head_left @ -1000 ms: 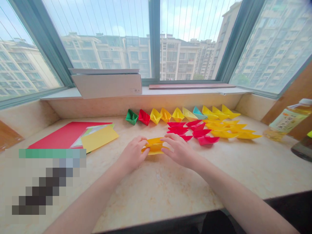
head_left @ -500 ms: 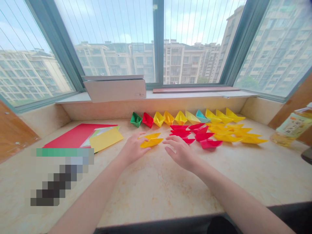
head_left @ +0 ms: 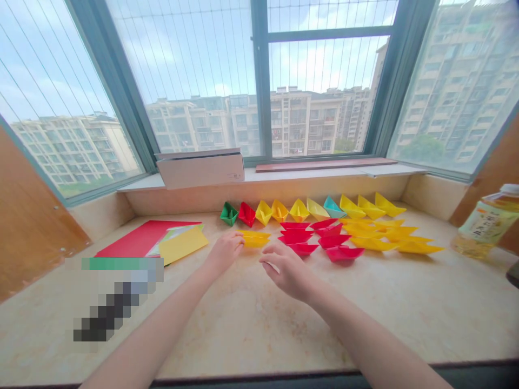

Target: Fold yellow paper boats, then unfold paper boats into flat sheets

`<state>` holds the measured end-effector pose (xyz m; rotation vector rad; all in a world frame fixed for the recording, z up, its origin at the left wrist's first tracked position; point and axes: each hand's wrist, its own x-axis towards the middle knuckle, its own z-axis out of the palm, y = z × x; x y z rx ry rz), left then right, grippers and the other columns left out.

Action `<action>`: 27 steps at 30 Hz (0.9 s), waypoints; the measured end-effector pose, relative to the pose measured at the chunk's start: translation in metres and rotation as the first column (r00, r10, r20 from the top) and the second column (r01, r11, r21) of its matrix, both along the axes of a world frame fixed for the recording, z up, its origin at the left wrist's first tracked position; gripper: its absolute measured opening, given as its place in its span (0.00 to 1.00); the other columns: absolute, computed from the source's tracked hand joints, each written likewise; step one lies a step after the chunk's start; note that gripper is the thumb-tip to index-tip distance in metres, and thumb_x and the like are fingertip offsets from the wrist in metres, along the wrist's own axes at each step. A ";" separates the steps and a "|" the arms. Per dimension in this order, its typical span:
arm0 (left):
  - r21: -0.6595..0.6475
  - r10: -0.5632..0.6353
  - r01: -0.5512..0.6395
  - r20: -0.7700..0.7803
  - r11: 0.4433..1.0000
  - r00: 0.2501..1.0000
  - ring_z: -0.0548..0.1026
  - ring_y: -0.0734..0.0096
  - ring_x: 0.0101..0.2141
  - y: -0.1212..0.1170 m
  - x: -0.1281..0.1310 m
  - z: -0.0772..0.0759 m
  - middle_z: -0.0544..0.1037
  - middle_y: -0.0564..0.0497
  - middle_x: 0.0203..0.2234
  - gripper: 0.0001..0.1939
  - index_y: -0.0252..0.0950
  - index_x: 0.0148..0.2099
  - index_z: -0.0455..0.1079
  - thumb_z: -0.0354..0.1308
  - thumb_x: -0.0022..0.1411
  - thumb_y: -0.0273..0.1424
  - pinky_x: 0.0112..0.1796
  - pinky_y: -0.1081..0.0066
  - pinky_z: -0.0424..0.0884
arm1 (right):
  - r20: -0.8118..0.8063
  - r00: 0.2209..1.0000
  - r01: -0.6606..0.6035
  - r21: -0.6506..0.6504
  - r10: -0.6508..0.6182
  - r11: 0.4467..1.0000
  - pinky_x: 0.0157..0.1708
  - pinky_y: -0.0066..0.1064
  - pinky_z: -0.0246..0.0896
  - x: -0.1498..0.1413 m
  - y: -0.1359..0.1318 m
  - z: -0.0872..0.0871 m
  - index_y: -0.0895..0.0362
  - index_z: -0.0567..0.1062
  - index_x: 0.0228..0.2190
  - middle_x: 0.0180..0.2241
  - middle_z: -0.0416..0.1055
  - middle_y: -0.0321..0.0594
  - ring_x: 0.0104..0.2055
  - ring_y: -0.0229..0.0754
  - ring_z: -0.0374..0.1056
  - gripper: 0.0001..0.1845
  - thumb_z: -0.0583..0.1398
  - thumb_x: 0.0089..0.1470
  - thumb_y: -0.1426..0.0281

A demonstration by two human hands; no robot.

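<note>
My left hand (head_left: pixel 226 253) is closed at the left end of the yellow paper boats (head_left: pixel 254 239), its fingertips pinching that tip. These boats lie close together on the counter, so their separate outlines are hard to make out. Just right of and nearer than them, my right hand (head_left: pixel 287 270) hovers with curved fingers apart and nothing in it. Beyond its fingers sit red paper boats (head_left: pixel 298 236) in two columns. Several more yellow paper boats (head_left: pixel 375 244) stand in columns to the right.
A back row runs from a green boat (head_left: pixel 229 214) past a blue one (head_left: pixel 333 206). Red paper (head_left: pixel 141 237) and yellow sheets (head_left: pixel 184 244) lie left. A drink bottle (head_left: pixel 486 224) stands right. A white box (head_left: pixel 200 170) rests on the sill. One item at left is pixelated.
My left fingers have closed in at the boats' left end, and the two yellow boats now look closer together. My right hand has drawn slightly nearer to me. The view has tilted up.
</note>
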<state>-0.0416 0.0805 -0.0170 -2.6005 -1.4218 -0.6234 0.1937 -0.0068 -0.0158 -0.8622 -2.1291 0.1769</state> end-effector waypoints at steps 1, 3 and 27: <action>0.008 -0.001 0.001 -0.014 1.000 1.000 0.75 0.59 0.48 0.004 0.003 0.001 0.79 0.43 0.44 0.10 0.35 0.37 0.77 0.54 0.63 0.23 0.52 0.60 0.69 | 0.009 1.000 -0.003 0.009 0.003 1.000 0.48 0.39 0.66 0.000 -0.001 0.001 0.56 0.79 0.38 0.42 0.75 0.44 0.46 0.45 0.69 0.08 0.59 0.61 0.74; 0.016 0.000 0.001 -0.044 1.000 0.999 0.75 0.58 0.47 0.012 0.010 0.002 0.79 0.43 0.42 0.09 0.35 0.36 0.77 0.55 0.61 0.22 0.51 0.60 0.69 | 0.031 1.000 -0.003 0.023 0.002 1.000 0.47 0.38 0.66 0.000 -0.002 0.004 0.56 0.79 0.37 0.41 0.75 0.44 0.46 0.45 0.69 0.08 0.59 0.61 0.75; 0.119 0.017 -0.019 0.016 0.993 1.000 0.72 0.56 0.51 0.031 0.023 -0.007 0.75 0.39 0.48 0.13 0.34 0.48 0.70 0.49 0.63 0.29 0.55 0.59 0.66 | 0.116 0.993 -0.032 0.019 0.029 0.999 0.47 0.33 0.63 0.002 0.007 0.001 0.55 0.80 0.36 0.41 0.77 0.41 0.44 0.42 0.71 0.07 0.60 0.60 0.72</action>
